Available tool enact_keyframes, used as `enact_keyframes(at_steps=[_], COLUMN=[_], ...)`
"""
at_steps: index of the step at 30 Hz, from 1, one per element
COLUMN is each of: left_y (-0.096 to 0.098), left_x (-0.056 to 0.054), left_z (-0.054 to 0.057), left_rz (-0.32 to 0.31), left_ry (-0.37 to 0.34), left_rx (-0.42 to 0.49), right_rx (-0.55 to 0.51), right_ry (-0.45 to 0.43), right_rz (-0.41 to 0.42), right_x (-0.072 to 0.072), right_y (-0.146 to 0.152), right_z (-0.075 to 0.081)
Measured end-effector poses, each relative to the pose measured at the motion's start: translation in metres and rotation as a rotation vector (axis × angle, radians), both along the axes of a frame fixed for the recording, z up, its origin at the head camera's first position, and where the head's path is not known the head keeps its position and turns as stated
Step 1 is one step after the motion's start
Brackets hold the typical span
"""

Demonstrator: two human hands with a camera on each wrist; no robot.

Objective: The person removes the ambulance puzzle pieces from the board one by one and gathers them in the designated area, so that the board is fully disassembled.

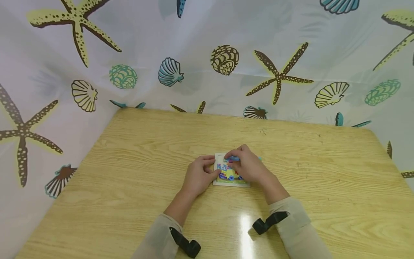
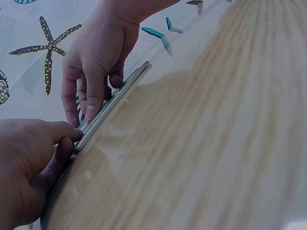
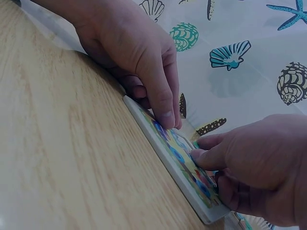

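Note:
A small, flat picture puzzle in a pale frame [image 1: 231, 184] lies on the table, showing a colourful vehicle with blue wheels. Its upper left part shows bare, pale board. My left hand [image 1: 198, 176] grips the frame's left side, the thumb on the face near the lower corner and the fingers along the edge. Over the upper right of the puzzle is my right hand [image 1: 249, 166], its thumb and index finger pinching a small blue-teal puzzle piece [image 3: 194, 143] close to the surface. The right hand hides much of the puzzle's right side.
The puzzle lies on a wood-grain table [image 1: 145, 151]. A bit of light blue [image 1: 260, 158] shows just past my right hand. A shell-and-starfish curtain [image 1: 200, 86] borders the table's back and sides. Black straps with camera mounts [image 1: 185, 242] sit on both sleeves.

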State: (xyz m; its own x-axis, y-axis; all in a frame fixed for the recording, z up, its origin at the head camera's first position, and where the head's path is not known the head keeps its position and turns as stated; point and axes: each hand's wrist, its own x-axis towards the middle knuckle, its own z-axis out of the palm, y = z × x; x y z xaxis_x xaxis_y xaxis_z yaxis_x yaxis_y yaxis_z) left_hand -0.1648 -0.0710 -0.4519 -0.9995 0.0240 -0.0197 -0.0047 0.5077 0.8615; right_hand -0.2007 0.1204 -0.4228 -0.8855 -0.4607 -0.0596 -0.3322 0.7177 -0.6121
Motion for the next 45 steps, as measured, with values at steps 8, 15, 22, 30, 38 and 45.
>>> enact_keyframes(at_steps=[8,15,22,30,38,45], left_y=[0.000,-0.001,0.000,0.000,0.001,0.001], left_x=[0.000,0.000,-0.001,-0.001,-0.002,-0.001], left_z=[0.000,-0.001,-0.003,-0.002,-0.003,-0.004], left_rz=[-0.003,-0.009,-0.009,-0.006,-0.004,0.003], left_ry=[-0.005,0.013,0.007,0.004,0.015,0.023], left_rx=[0.006,0.012,0.010,0.008,0.009,0.007], right_rx=[-0.030,-0.092,-0.110,-0.103,-0.171,-0.234], right_ry=[0.018,-0.032,-0.043,-0.058,-0.100,-0.164], right_rz=[-0.037,-0.115,-0.114,-0.096,-0.105,-0.114], right_x=[-0.001,-0.005,-0.007,-0.008,-0.011,-0.012], right_y=[0.000,0.006,0.012,0.015,0.027,0.037], right_z=[-0.001,-0.001,-0.002,0.001,0.005,0.009])
